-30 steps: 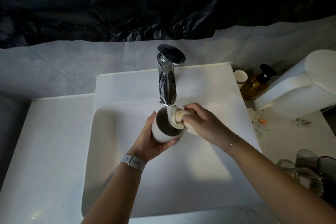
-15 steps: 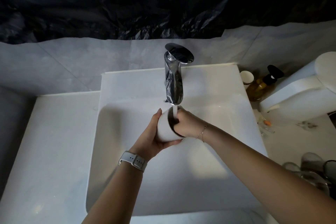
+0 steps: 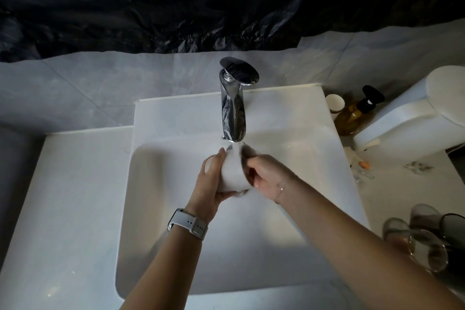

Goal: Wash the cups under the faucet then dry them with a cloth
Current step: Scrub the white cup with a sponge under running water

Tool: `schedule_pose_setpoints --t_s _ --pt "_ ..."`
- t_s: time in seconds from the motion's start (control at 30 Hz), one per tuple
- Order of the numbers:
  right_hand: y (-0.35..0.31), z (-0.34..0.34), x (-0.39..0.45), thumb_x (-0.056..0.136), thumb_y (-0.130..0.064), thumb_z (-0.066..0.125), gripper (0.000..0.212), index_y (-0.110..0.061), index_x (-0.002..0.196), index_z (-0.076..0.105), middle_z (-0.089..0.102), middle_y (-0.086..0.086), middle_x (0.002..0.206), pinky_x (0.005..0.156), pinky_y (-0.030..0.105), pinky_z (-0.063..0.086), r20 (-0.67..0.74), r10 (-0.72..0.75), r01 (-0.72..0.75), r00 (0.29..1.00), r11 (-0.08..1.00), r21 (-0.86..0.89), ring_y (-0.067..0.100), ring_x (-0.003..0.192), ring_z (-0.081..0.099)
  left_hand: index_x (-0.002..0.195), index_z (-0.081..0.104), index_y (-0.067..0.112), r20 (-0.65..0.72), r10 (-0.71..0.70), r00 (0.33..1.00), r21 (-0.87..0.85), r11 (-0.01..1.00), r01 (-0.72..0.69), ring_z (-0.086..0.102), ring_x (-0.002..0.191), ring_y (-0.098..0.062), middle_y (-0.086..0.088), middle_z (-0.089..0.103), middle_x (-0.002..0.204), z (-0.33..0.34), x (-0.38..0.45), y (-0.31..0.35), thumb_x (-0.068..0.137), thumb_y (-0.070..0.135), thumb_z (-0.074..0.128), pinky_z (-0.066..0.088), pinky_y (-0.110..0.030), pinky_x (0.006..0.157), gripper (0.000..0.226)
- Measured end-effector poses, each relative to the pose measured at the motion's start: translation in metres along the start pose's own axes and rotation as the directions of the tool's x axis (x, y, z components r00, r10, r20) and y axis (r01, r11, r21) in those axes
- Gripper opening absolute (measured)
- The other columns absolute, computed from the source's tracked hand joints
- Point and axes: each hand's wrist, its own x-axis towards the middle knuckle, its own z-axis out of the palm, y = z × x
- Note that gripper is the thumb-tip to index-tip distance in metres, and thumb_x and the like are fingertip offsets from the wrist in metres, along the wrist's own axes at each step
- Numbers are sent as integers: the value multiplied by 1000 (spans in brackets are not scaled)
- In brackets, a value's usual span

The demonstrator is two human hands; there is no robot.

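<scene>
Cups first, by count: one white cup (image 3: 232,171) is in the hands over the sink (image 3: 176,246), and off to the right on the counter (image 3: 63,196) stands a cluster of glass cups (image 3: 422,239), at least three, though they overlap and blur too much for a sure number. One small paper cup (image 3: 335,104) sits behind the basin beside one amber pump bottle (image 3: 353,116), with a white appliance (image 3: 415,118) just right of them. One chrome faucet (image 3: 233,111) runs a thin stream of water.

The white cup lies tilted directly under the spout, between the two hands. The left hand (image 3: 210,181), a pale watch (image 3: 188,224) on its wrist, wraps around the cup's outer wall from the left. The right hand (image 3: 266,173) is curled at the cup's mouth, fingers seemingly reaching inside, though motion blur hides whether it holds anything there.
</scene>
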Motion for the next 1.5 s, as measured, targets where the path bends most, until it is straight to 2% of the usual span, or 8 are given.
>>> schedule_pose_setpoints --t_s 0.17,0.4,0.67,0.87,0.97,1.13,1.3,1.5 --pt "21 -7 -13 77 -7 53 14 -7 81 67 58 10 74 66 33 45 -16 -278 260 960 914 -310 16 70 53 122 58 21 -127 44 991 73 997 -35 68 102 -31 -12 66 117 -1 2 5 72 61 70 61 -50 71 65" --pt "17 -58 -34 89 -3 62 27 -14 114 68 65 -11 108 89 13 45 225 -488 484 843 507 -713 -10 98 58 113 64 15 8 -133 991 -125 983 133 71 83 -26 -14 69 104 -4 -10 6 92 51 58 58 -37 62 42" --pt "0 -47 -31 90 -24 63 40 -18 129 55 58 -8 115 85 21 45 -233 -608 334 759 671 -662 8 106 54 114 65 21 51 -217 975 -300 928 223 70 97 -35 -14 70 113 -3 -19 0 90 48 61 60 -38 60 36" --pt "8 -29 -30 97 -10 50 15 -4 98 63 49 2 72 68 29 44 25 -577 466 817 633 -618 17 72 51 113 66 17 85 -129 988 -259 955 147 74 88 -28 -11 76 100 -2 -20 5 95 48 54 59 -36 59 38" --pt "10 -35 -26 95 -9 55 30 -4 124 58 50 -3 85 74 36 54 93 -533 426 841 547 -720 15 77 54 117 66 18 121 -102 987 -160 980 121 73 96 -25 -10 75 107 -8 -21 9 96 51 49 61 -39 69 42" --pt "8 -34 -9 73 -27 69 25 -10 91 63 53 5 91 69 18 40 92 -591 365 801 361 -858 4 76 50 110 72 26 88 -83 993 2 997 83 69 105 -24 -6 74 110 -16 -21 11 91 54 57 56 -53 89 38" --pt "10 -19 -9 83 -24 63 21 -5 91 63 68 14 92 73 37 50 121 -509 336 853 356 -872 28 85 63 106 75 32 112 -29 993 105 994 18 70 102 -20 -4 73 111 -27 -20 19 91 53 57 59 -46 76 32" --pt "27 -9 -14 95 -28 48 37 -3 69 58 59 5 53 43 28 42 -86 -207 84 975 692 -717 15 36 48 123 63 18 72 23 997 11 1000 -24 68 106 -32 -17 68 118 -28 -14 13 89 53 59 58 -46 73 49"
